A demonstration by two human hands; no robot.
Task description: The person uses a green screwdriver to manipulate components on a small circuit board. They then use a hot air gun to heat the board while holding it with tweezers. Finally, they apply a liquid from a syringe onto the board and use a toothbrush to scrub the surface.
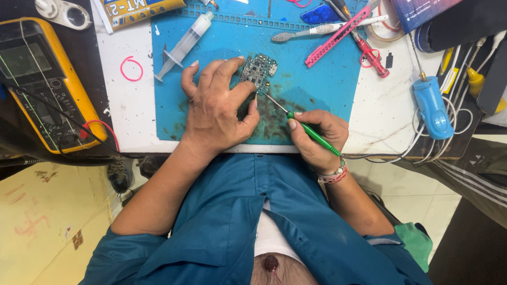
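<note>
A small dark circuit board (259, 69) lies on a blue work mat (306, 79). My left hand (216, 105) rests over the mat, its fingertips pressed on the board's left and lower edge. Held like a pen in my right hand (317, 134) is a thin green-handled screwdriver (311, 133). The metal tip of that tool touches the board's lower corner. Both sleeves are blue-green.
A clear syringe (185, 45), a grey toothbrush (306, 32), a pink tool (338, 36) and a red-handled driver (372, 55) lie on the mat's far side. A yellow multimeter (45, 84) sits left; a blue handheld device (433, 108) with white cables sits right.
</note>
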